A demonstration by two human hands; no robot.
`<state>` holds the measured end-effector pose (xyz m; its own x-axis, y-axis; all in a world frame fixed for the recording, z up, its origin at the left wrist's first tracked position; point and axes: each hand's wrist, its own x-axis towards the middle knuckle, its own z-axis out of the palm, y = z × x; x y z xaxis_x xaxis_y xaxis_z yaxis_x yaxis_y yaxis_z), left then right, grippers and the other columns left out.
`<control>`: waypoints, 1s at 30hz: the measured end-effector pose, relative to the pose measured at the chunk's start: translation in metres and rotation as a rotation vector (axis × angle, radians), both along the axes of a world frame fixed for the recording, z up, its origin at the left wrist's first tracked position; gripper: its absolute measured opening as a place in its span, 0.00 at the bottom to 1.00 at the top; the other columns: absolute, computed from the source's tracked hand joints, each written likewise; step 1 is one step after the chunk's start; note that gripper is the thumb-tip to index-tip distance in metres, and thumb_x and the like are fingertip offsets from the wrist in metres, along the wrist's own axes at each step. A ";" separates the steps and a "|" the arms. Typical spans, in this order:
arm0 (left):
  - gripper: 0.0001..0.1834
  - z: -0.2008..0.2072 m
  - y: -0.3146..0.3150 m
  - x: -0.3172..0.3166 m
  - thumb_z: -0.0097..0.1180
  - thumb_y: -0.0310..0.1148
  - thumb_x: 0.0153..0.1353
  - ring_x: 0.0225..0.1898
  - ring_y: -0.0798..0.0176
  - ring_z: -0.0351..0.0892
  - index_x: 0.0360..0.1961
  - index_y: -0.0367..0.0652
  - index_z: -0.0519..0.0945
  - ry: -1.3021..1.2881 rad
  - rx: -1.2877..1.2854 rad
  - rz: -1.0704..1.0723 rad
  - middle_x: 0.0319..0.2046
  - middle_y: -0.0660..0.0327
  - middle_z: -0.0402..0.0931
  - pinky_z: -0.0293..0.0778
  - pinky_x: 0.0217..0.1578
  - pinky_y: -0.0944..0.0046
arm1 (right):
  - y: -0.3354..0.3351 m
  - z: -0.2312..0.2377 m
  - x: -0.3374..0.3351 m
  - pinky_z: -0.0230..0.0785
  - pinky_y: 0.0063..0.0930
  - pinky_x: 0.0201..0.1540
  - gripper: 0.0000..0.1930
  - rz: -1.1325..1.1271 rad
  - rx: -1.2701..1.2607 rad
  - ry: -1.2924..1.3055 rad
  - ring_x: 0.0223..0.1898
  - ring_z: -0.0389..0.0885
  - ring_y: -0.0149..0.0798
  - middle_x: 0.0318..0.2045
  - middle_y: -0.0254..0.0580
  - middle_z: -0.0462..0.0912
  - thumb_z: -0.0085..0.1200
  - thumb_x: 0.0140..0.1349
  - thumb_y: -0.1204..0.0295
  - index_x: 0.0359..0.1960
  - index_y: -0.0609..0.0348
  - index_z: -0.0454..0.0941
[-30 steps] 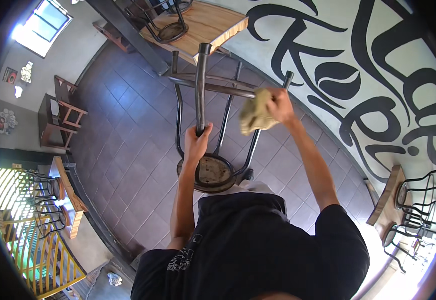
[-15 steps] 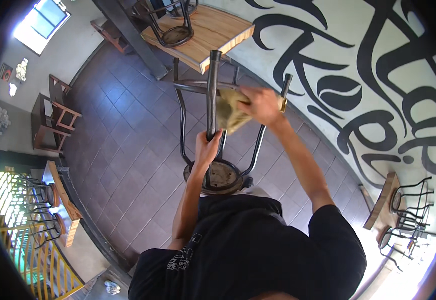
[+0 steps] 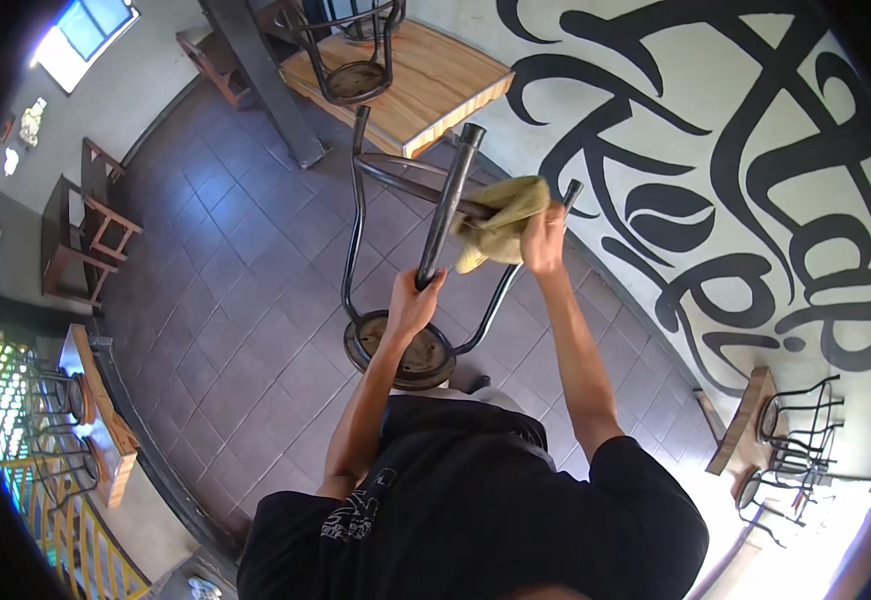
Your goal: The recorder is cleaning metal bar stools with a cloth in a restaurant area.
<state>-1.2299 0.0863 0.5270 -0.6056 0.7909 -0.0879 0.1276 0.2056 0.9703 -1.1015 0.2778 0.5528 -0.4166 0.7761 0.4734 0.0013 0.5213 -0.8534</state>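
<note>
An upturned stool (image 3: 449, 200) with dark metal legs is in front of me, its round seat (image 3: 424, 352) low and close to my body and its legs pointing up and away. My left hand (image 3: 416, 303) is closed around the nearest leg, partway along it. In my right hand (image 3: 544, 242) is a yellowish-tan cloth (image 3: 504, 212), bunched over the ring-shaped rung between the nearest leg and the right-hand leg. The cloth hides that stretch of the rung and some of my fingers.
Beyond the stool stands a wooden table (image 3: 436, 70) bearing another upturned stool (image 3: 358, 78), beside a dark post (image 3: 266, 85). A lettered wall (image 3: 606, 215) runs along the right. Wooden tables with stools stand at lower left (image 3: 106, 420) and lower right (image 3: 746, 425).
The stool's legs have tilted and turned, with the seat shifting slightly left. My right hand has turned upright and moved slightly down, and the cloth has shifted right along the rung.
</note>
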 end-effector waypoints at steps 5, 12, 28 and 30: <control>0.24 -0.013 0.013 -0.013 0.58 0.41 0.62 0.17 0.77 0.54 0.14 0.40 0.66 -0.108 0.067 0.008 0.12 0.72 0.56 0.48 0.17 0.64 | -0.023 0.037 0.038 0.61 0.47 0.61 0.36 -0.071 -0.394 0.740 0.61 0.65 0.46 0.60 0.45 0.66 0.40 0.65 0.41 0.64 0.56 0.59; 0.23 -0.011 0.057 0.004 0.58 0.42 0.62 0.16 0.77 0.54 0.14 0.43 0.66 -0.309 0.056 0.014 0.12 0.74 0.57 0.48 0.16 0.64 | -0.055 0.052 0.113 0.62 0.52 0.62 0.41 -0.198 -0.316 0.783 0.62 0.66 0.55 0.62 0.50 0.64 0.27 0.64 0.36 0.65 0.58 0.58; 0.21 0.022 0.108 0.055 0.53 0.50 0.65 0.23 0.76 0.60 0.28 0.41 0.70 -0.296 0.188 -0.091 0.20 0.70 0.63 0.58 0.24 0.70 | -0.115 -0.092 0.052 0.70 0.20 0.38 0.20 -0.236 -0.469 0.132 0.34 0.77 0.29 0.36 0.34 0.76 0.59 0.48 0.82 0.45 0.61 0.71; 0.21 0.014 0.108 0.062 0.53 0.48 0.66 0.22 0.76 0.59 0.27 0.41 0.70 -0.277 0.230 -0.065 0.19 0.70 0.63 0.57 0.23 0.69 | -0.106 -0.101 0.057 0.72 0.31 0.38 0.16 -0.278 -0.414 -0.151 0.33 0.81 0.38 0.30 0.47 0.81 0.60 0.48 0.73 0.40 0.65 0.75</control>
